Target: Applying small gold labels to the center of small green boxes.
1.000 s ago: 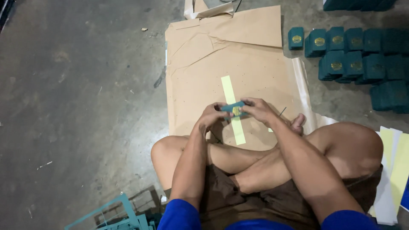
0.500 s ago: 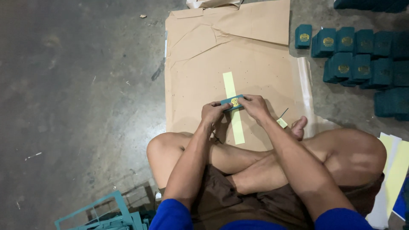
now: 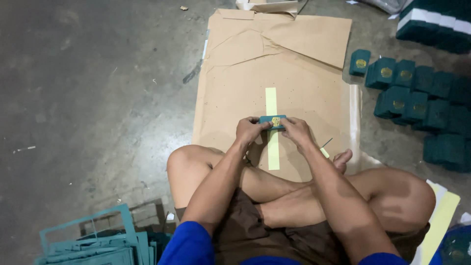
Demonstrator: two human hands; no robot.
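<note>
Seated cross-legged on the concrete floor, I have blue sleeves and brown shorts at the bottom of the frame, my forearms reaching forward over my bare knees. Near my left knee, well behind the grip, lies a stack of teal cut-out frames; near my right knee, a pale yellow strip rests at the edge of view. My left hand and right hand meet above my crossed shins, and together they form the grip: the fingers of both hands are clamped on a small teal box with a gold emblem on its top face, the left hand pinching its left end and the right hand its right end. The box is held level, just above a sheet of brown cardboard spread flat on the floor. Directly beneath the grip, a yellow tape strip runs along the cardboard, showing both beyond the box and back toward my legs. A thin dark sliver lies on the cardboard just right of my right hand, too small to identify. Farther out, to the right of the grip and off the cardboard, rows of matching teal boxes with gold emblems stand on the floor, and beyond them, at the far right corner, sits a stack of teal and white pieces.
</note>
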